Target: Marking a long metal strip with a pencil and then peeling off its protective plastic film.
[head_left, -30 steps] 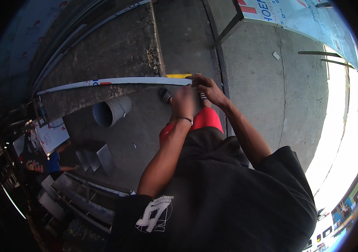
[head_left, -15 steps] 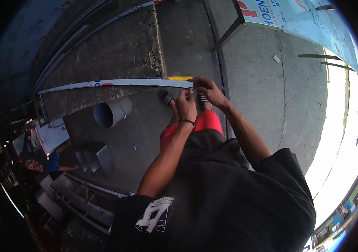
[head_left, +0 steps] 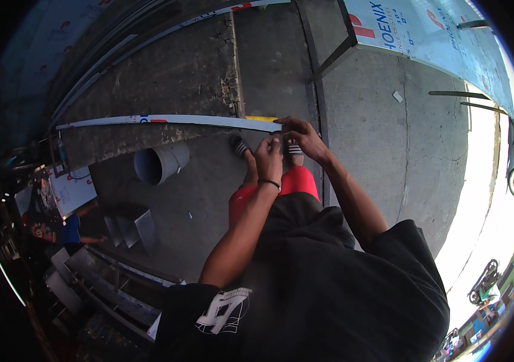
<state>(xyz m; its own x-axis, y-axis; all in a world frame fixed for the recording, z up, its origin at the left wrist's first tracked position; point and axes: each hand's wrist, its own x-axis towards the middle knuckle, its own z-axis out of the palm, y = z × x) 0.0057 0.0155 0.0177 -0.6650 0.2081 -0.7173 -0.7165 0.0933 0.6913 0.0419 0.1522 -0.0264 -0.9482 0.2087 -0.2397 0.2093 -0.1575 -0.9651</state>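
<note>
- Since half a second ago: left hand has dropped a touch off the strip; right hand stays at the strip's end. The whole view has shifted slightly too.
- Right grip: fingers curled at the near end of the long pale strip; can't tell if it's pinched or only touched.
- Left grip: fingers bunched just below that end; can't tell if anything is in them.
- Strip: lies across the worn dark surface, end sticking out past its chipped edge.
- Risk, my read: a push or pull on the overhanging end could swing or slide the strip, as nothing visible clamps it.
- Risk: strip edge may be sharp; bare fingertips slipping along it could get cut.
- Risk: if it tips off, the sandals are right below.
- Counts near: 1 strip, 2 hands, 1 yellow piece, 2 sandals.
- Counts further: 1 bucket on its side, 1 blue-covered table, 1 co-worker.
</note>
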